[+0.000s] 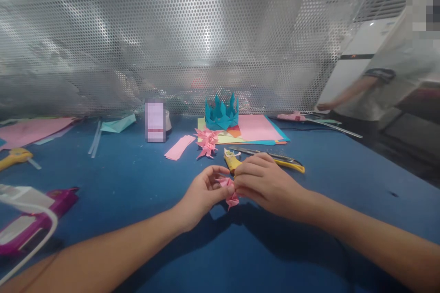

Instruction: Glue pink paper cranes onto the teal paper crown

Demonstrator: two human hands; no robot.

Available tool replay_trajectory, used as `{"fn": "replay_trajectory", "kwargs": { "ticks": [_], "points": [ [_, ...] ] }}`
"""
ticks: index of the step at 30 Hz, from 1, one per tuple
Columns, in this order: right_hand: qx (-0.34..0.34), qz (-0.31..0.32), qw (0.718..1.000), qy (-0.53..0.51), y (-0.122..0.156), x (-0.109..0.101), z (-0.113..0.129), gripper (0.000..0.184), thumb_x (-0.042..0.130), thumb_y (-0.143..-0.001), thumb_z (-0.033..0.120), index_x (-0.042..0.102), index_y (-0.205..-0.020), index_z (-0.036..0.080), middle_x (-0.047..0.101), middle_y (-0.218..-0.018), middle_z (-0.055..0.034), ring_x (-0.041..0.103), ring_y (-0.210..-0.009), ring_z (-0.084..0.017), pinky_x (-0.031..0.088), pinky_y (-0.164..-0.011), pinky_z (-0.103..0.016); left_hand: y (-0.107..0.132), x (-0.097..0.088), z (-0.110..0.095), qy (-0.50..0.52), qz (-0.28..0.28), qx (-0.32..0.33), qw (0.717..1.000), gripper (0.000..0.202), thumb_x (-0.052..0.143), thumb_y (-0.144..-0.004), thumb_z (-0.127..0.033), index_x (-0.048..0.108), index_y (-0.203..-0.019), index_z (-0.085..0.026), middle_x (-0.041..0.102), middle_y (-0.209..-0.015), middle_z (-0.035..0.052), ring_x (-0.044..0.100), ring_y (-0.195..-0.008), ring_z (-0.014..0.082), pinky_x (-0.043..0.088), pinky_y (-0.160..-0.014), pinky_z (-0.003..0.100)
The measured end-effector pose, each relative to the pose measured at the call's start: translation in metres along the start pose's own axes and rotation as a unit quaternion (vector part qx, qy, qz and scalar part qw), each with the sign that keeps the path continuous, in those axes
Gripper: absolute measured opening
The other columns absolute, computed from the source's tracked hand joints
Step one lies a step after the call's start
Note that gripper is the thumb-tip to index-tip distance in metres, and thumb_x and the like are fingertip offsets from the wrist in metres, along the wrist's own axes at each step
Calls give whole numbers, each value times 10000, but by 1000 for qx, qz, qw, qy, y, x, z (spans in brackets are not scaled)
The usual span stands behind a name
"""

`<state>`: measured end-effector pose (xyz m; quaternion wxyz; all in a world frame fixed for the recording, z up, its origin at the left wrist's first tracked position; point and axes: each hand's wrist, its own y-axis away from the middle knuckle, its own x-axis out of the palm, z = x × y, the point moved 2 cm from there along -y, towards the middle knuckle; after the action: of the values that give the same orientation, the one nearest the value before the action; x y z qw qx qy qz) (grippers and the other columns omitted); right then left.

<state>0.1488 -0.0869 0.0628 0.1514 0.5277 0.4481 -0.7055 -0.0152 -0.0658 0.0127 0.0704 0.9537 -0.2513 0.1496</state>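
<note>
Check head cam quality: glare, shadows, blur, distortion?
Head view: glare streaks on the perforated metal panel; dark shadows on the blue table below the left hand and right hand; the person at far right is blurred; an upright object is pixelated; frame edges look stretched, probably wide-lens.

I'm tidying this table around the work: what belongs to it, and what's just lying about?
In the work, it seems:
pink folded paper in the left hand and right hand
similar pink folded pieces
pink paper slips

Lying about, apparently:
blue paper crown
purple object
pale green paper
</note>
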Motion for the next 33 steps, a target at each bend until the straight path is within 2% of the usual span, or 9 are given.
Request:
{"fn": "replay_trajectory", "kwargs": {
  "ticks": [7,11,17,21,25,33],
  "points": [
    [-27,-10,999,35,0,2,1,215,430,-936,247,591,-807,187,658,-845,-11,522,-833,-165,306,-797,-330,2,4,-2,24,35,3,999,398,755,-659,-200,508,-969,-156,604,-859,22,600,-746,115,482,-692,260],
    [-7,-34,998,54,2,2,-5,235,437,-936,310,610,-817,204,650,-863,-12,520,-836,-167,304,-776,-334,1,1,0,40,16,8,999,408,758,-654,-173,519,-984,-166,601,-890,20,594,-754,104,476,-722,257],
    [-24,-33,996,73,4,3,-9,223,423,-942,260,610,-836,200,640,-840,-19,511,-819,-169,310,-756,-334,3,1,-3,33,19,17,999,381,764,-649,-175,551,-964,-172,582,-918,11,567,-771,91,455,-741,244],
    [-54,-51,989,131,5,2,-6,207,417,-941,213,597,-843,182,655,-887,-29,504,-845,-179,304,-763,-348,6,4,-8,40,17,14,999,308,726,-701,-283,574,-944,-170,579,-909,19,550,-805,107,444,-751,247],
    [-87,-83,978,173,8,-1,-2,223,391,-951,198,603,-886,178,664,-938,-31,500,-897,-184,302,-810,-354,7,5,-11,75,-2,6,997,299,553,-820,-426,581,-935,-152,585,-895,48,552,-805,131,443,-768,278],
    [-53,-56,985,157,2,-15,-4,261,352,-943,142,610,-945,181,639,-943,-50,494,-925,-178,320,-846,-306,10,-3,-14,103,-124,23,987,198,617,-753,-299,559,-863,-146,556,-786,11,542,-700,92,443,-694,224]
  ]
}}
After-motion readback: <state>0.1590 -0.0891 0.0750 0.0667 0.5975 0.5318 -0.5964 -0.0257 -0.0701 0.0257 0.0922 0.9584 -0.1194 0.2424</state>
